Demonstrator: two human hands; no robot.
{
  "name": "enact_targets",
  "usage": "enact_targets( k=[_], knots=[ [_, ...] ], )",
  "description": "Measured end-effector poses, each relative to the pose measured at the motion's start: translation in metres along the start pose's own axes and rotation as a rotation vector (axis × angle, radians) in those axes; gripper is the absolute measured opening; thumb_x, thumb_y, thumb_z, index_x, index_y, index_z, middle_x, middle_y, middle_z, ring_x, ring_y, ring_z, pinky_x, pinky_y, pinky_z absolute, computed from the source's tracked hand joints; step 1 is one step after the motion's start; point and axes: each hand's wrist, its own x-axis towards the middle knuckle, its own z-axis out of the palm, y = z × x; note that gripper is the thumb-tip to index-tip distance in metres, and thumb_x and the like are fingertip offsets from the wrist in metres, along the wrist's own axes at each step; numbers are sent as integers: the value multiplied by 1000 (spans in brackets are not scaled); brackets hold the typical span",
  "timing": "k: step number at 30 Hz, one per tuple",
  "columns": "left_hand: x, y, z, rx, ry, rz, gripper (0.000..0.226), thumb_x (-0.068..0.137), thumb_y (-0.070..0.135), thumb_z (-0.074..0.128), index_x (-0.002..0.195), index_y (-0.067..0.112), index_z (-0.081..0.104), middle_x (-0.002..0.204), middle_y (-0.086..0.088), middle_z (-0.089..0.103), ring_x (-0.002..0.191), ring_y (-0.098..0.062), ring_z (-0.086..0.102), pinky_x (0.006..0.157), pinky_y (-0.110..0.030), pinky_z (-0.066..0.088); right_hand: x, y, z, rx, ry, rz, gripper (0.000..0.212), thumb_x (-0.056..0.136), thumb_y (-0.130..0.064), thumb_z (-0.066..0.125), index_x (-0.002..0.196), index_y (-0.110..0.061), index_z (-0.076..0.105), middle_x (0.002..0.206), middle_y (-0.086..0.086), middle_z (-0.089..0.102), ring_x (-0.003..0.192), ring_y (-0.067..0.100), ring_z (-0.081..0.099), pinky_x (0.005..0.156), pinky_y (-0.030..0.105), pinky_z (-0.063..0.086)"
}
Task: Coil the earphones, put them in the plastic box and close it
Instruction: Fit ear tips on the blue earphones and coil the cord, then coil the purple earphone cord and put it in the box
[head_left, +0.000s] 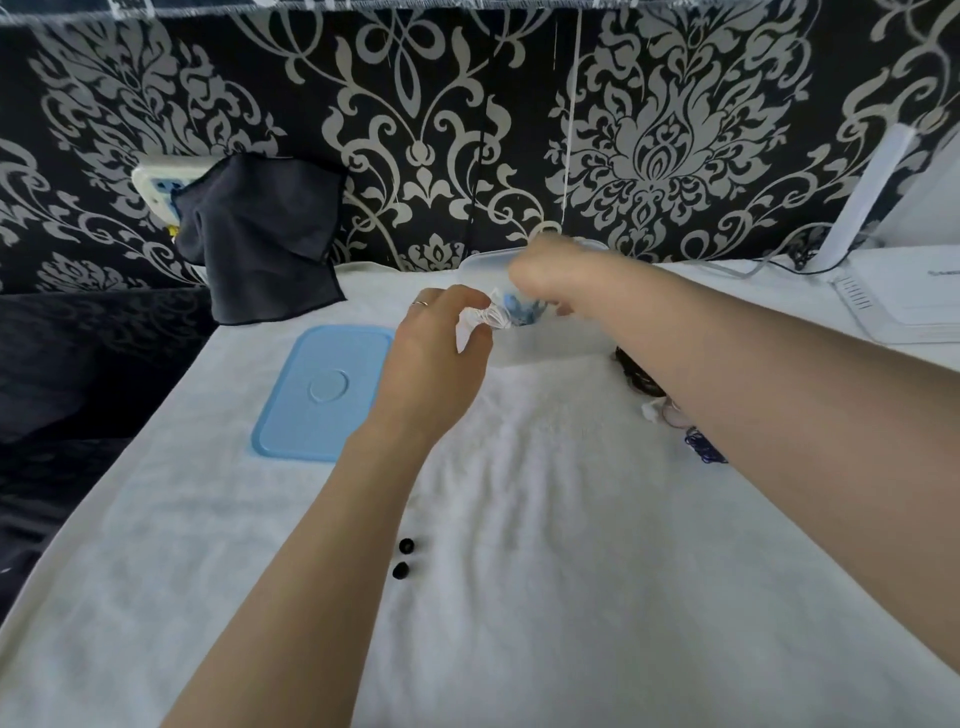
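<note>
The left hand pinches a white coiled earphone bundle at the box's nine o'clock rim. The blurred right hand reaches over the clear plastic box; its grip cannot be told. The blue lid lies at nine o'clock on the white surface.

Head-worn view, forward and downward

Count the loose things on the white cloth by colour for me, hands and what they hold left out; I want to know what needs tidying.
Light blue: 1, the lid
Black: 2, small ear tips
Translucent white: 1, the plastic box
Dark blue: 1, tangled cord
Total: 5
</note>
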Motion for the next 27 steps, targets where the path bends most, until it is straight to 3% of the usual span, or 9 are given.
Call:
enact_targets(
  k=[2,4,6,10,13,16,20,24,27],
  knots=[
    [-4,2,1,32,12,41,31,99,16,60,129,23,62,132,2,56,120,-17,52,88,-21,36,-3,7,-10,38,175,-28,20,93,-9,45,107,-7,60,93,11,57,69,23,53,49,29,35],
    [-9,6,2,49,28,108,34,98,15,61,131,21,61,136,0,56,125,-22,49,94,-21,33,-14,24,-22,117,303,-60,15,90,-7,46,91,-3,61,88,10,59,77,27,56,57,33,47],
    [-14,8,1,71,30,158,36,98,16,61,134,20,60,137,1,57,126,-24,48,99,-25,34,-29,47,-33,167,438,-89,25,90,-6,49,108,-2,67,104,10,67,93,28,62,81,38,55],
    [-32,16,6,100,10,252,40,97,19,62,137,21,59,139,3,57,129,-22,49,104,-24,35,-63,105,-34,89,679,-101,32,89,-2,55,118,-11,65,115,8,65,106,27,61,87,34,49],
    [-49,22,13,131,-35,303,40,97,21,64,137,20,59,141,2,57,129,-20,51,104,-20,33,-83,148,-17,0,645,27,44,89,-4,55,133,-13,57,131,19,56,122,38,51,97,43,45],
    [-62,23,19,140,-112,294,40,97,22,64,137,20,59,140,4,57,127,-18,52,101,-18,33,-97,177,7,-66,572,122,48,96,-13,49,144,-16,49,136,22,53,124,44,47,98,49,42],
    [-73,19,23,171,-260,217,43,99,26,62,141,26,54,142,6,54,128,-19,51,103,-25,40,-98,189,17,-55,474,129,40,102,-21,41,140,-16,52,131,17,61,119,40,55,93,44,44],
    [-77,15,23,204,-332,171,46,99,28,62,143,28,52,142,3,52,127,-21,50,104,-32,42,-91,190,10,-44,543,126,41,100,-17,44,139,-12,52,129,23,58,119,42,52,92,44,44],
    [-76,15,24,222,-359,147,47,99,29,62,145,29,50,142,1,51,126,-21,50,104,-32,42,-86,189,9,-42,468,180,43,98,-16,46,140,-10,50,131,25,53,123,44,47,96,45,42]
  ],
)
